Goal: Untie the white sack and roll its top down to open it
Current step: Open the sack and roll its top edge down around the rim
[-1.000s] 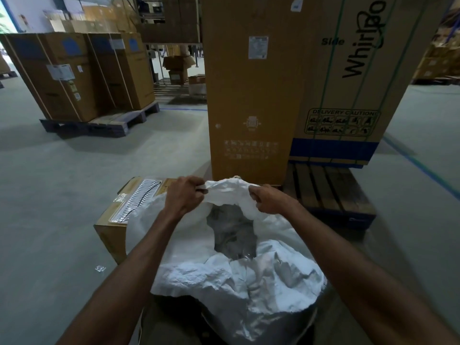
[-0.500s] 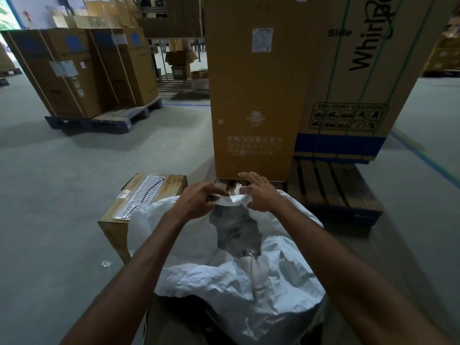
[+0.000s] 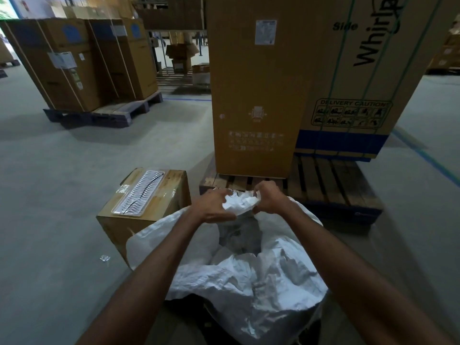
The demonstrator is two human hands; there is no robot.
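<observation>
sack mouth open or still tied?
Open: the white sack gapes, dark inside; left hand and right hand grip its far rim.

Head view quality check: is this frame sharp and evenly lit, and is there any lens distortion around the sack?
Head view: dim overall, with daylight only at the far upper left. Both the left hand and the right hand look slightly soft where they grip the white sack. Wide-angle bending tilts the tall carton.

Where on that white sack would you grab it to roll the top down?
Probably the loose rim of the white sack, at its far edge, where the left hand and right hand grip now. The fabric bunches there beside the open mouth, so reaching over from above, one hand each side, looks easiest.
</observation>
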